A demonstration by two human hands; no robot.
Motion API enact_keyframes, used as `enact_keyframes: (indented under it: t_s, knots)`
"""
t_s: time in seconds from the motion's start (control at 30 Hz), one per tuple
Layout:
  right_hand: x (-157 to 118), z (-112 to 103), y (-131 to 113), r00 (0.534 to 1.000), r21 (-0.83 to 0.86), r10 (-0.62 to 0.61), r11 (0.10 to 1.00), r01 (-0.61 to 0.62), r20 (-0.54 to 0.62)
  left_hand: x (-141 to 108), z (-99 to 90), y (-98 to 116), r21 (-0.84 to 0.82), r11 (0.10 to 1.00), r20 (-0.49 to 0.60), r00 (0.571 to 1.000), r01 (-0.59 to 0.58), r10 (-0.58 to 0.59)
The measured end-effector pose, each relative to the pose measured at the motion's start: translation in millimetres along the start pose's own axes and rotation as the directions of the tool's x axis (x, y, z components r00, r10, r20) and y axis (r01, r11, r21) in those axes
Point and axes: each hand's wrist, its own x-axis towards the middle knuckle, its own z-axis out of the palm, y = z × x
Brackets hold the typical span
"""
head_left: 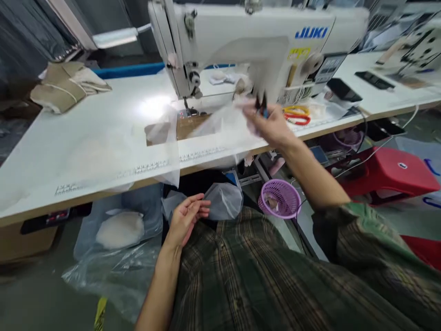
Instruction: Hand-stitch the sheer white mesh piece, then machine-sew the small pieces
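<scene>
At my lap, my left hand (189, 215) has its fingers curled together on a piece of sheer white fabric (225, 201), which spreads to the right of the fingertips. Raised over the table's front edge, my right hand (268, 123) is closed round small thread snips (263, 110) with dark blades pointing up and a bit of blue. Motion blurs this hand. Behind and left of it, more sheer white fabric (220, 126) lies near the needle area of a white sewing machine (237, 34) and hangs over the table edge.
A folded beige cloth bundle (65, 85) lies at the table's far left. Orange and yellow scissor handles (298, 117) and a dark phone (344, 89) are at right. Below stand a purple basket (279, 198) and red stool (403, 170). A plastic bag (117, 271) lies lower left.
</scene>
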Motion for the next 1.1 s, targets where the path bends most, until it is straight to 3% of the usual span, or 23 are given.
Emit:
enact_keyframes:
  t_s: [0.03,0.1,0.2,0.27,0.4,0.5,0.53,0.63,0.77,0.83,0.9,0.97,1.03,1.1]
  knots:
    - [11.0,-8.0,3.5,0.993,-0.020,-0.050,0.999,0.048,-0.109,-1.0,-2.0,-3.4,-0.001,1.000,-0.007,1.000,-0.001,0.001]
    - [27.0,-23.8,16.6,0.979,-0.107,-0.073,0.993,0.053,-0.189,-3.4,-7.8,-8.4,0.000,1.000,-0.021,1.000,-0.006,0.006]
    - [36.4,-42.9,41.7,0.967,-0.287,-0.175,0.951,0.117,-0.183,-4.4,-18.7,-8.9,0.009,0.996,-0.076,0.993,-0.088,0.089]
    - [34.5,-49.8,52.9,0.932,-0.394,-0.289,0.900,0.187,-0.217,-1.8,-25.2,-4.6,0.035,0.979,-0.127,0.971,-0.199,0.202]
    - [13.9,-43.9,45.1,0.848,-0.582,-0.412,0.797,0.159,-0.333,6.4,-31.5,9.7,0.060,0.920,-0.179,0.902,-0.388,0.392]
    - [-11.5,-20.7,21.9,0.841,-0.628,-0.432,0.764,0.149,-0.326,10.0,-28.1,20.8,0.029,0.909,-0.182,0.892,-0.416,0.414]
    - [-20.5,-9.1,14.4,0.889,-0.560,-0.367,0.812,0.162,-0.273,10.8,-25.4,24.1,0.031,0.914,-0.179,0.897,-0.405,0.404]
    - [-44.6,34.8,1.0,0.970,-0.293,-0.184,0.947,0.132,-0.159,14.2,-15.0,33.5,0.106,0.924,-0.189,0.905,-0.366,0.380]
    - [-62.9,94.8,10.2,0.983,-0.011,-0.166,0.986,0.168,0.083,19.4,-2.5,43.4,0.225,0.898,-0.257,0.866,-0.377,0.428]
    - [-68.5,116.3,21.8,0.977,0.079,-0.136,0.989,0.125,0.162,15.7,1.5,43.0,0.204,0.904,-0.260,0.869,-0.377,0.421]
    - [-75.2,130.6,33.8,0.984,0.161,-0.048,0.987,0.020,0.172,4.1,4.7,35.2,0.120,0.940,-0.181,0.924,-0.318,0.336]
    - [-84.6,138.6,43.5,0.979,0.267,0.075,0.956,-0.124,0.187,-13.7,7.7,20.3,0.030,0.982,0.002,0.982,-0.189,0.189]
    - [-95.3,141.9,49.7,0.952,0.360,0.175,0.896,-0.259,0.250,-32.4,10.6,2.9,0.006,0.999,0.203,0.978,-0.050,0.047]
    - [-104.5,142.4,52.3,0.922,0.402,0.227,0.848,-0.346,0.314,-45.7,13.1,-11.3,0.057,0.998,0.287,0.957,0.021,-0.036]
